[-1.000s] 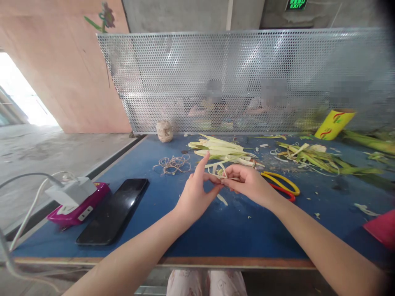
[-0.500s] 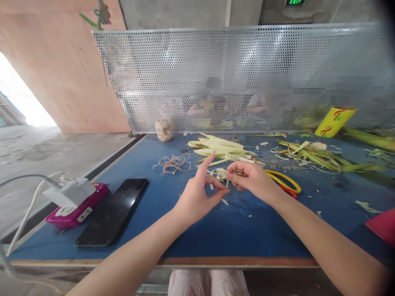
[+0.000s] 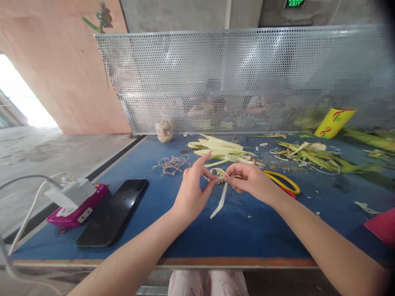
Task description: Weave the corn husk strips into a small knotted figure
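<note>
Between my fingertips is a small bundle of pale corn husk strips, with one flat strip hanging below it over the table. My left hand pinches the bundle's left side between thumb and a finger, its index finger pointing up. On the other side my right hand is closed on the bundle, fingers curled. Just beyond the hands lies a pile of pale corn husks. Yellow scissor-like handles with red on them show partly behind my right wrist.
A tangle of twine, a black phone and a purple power strip with a charger lie left. Greener husks and a yellow tube are at right. Behind a perforated metal screen, people sit, blurred.
My left hand has drawn slightly left and up, its fingertips now at the bundle. A flat husk strip now hangs down plainly between the hands. My right hand stays nearly in place.
</note>
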Available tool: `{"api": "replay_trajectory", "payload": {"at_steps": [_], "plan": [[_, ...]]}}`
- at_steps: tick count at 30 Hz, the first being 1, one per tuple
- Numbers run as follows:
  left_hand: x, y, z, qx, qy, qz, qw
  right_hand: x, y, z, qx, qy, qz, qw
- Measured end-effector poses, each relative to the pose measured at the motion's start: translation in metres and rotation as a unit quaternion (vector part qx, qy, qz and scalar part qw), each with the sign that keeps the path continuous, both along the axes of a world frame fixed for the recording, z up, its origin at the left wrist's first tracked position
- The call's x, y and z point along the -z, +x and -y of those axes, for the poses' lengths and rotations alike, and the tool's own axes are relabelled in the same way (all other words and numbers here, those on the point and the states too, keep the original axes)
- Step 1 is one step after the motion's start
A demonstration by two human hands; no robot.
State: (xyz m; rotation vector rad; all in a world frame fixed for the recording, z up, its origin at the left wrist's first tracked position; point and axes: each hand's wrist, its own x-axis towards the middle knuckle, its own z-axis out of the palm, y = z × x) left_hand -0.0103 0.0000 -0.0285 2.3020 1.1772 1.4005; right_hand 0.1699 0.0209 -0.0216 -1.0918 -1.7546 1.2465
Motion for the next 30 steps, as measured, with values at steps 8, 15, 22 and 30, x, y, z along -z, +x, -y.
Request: {"api": "replay_trajectory", "payload": {"at_steps": [8, 15, 22, 30], "plan": [[-0.004, -0.003, -0.001, 0.014, 0.014, -0.008, 1.000, -0.002, 0.002, -0.001, -0.002, -0.004, -0.015, 1.000], [-0.003, 0.002, 0.005, 0.095, -0.078, 0.033, 0.992, -0.001, 0.000, 0.003, -0.047, -0.014, -0.019, 0.999], [-0.005, 0.011, 0.001, 0.161, -0.297, 0.308, 0.889, 0.006, -0.006, 0.001, -0.008, -0.051, -0.124, 0.991], [-0.013, 0.015, 0.002, 0.151, -0.384, 0.362, 0.836, 0.003, -0.006, 0.002, -0.023, -0.075, -0.144, 0.986]]}}
